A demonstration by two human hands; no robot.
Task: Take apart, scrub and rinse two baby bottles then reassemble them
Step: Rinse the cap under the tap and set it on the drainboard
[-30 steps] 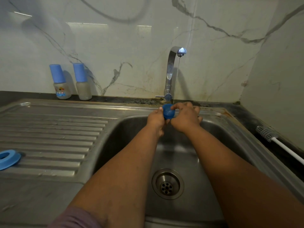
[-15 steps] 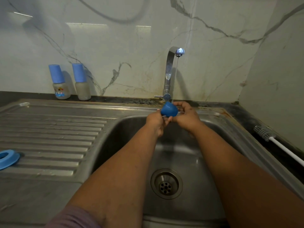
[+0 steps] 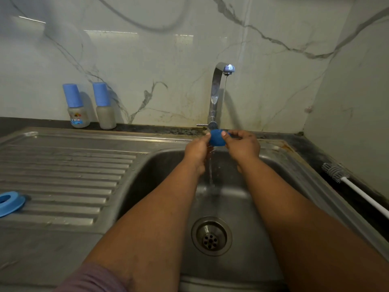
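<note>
Both hands hold a small blue bottle cap (image 3: 216, 138) under the thin stream from the tap (image 3: 219, 85), over the back of the sink basin (image 3: 160, 178). My left hand (image 3: 196, 151) pinches the cap's left side. My right hand (image 3: 242, 147) pinches its right side with thumb and fingers. Water runs off the cap into the basin. Two capped baby bottles stand at the back left against the wall: one with a picture label (image 3: 75, 106), one plain (image 3: 104, 106). A blue screw ring (image 3: 9, 203) lies on the drainboard at the far left.
A bottle brush (image 3: 336, 172) with a white handle lies on the dark counter at the right of the sink. The ribbed steel drainboard (image 3: 63, 175) spreads to the left. The drain (image 3: 211, 236) sits in the basin floor below my arms. Marble walls close off the back and right.
The cap has been turned between my fingers under the stream, and both hands have risen slightly toward the tap's base. My right fingers have uncurled from over the cap to pinch its side.
</note>
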